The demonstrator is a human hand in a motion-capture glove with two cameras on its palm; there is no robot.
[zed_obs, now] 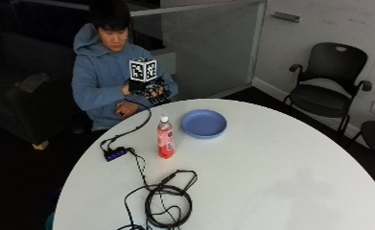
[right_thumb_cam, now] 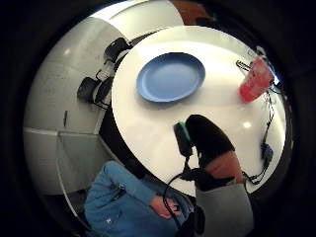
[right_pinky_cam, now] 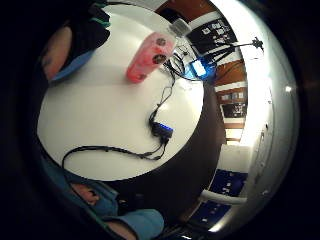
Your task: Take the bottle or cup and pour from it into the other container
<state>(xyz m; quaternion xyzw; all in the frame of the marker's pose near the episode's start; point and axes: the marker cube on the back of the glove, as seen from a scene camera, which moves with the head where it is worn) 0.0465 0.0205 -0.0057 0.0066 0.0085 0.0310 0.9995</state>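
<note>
The pink bottle (zed_obs: 165, 139) stands upright on the round table (zed_obs: 270, 182), untouched; the blue plate (zed_obs: 204, 123) lies at its two o'clock. Farther back, the gloved right hand (zed_obs: 150, 89) hovers, holding nothing; whether its fingers are curled I cannot tell. Reach for the bottle's middle, keeping it vertical.

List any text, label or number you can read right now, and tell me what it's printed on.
None can be read.
Clear plastic bottle of pink drink: its label shows only dark round marks, too blurred to read.
Round blue plate: no markings.
Round white table: no markings.
Gloved right hand: no readable text.
</note>
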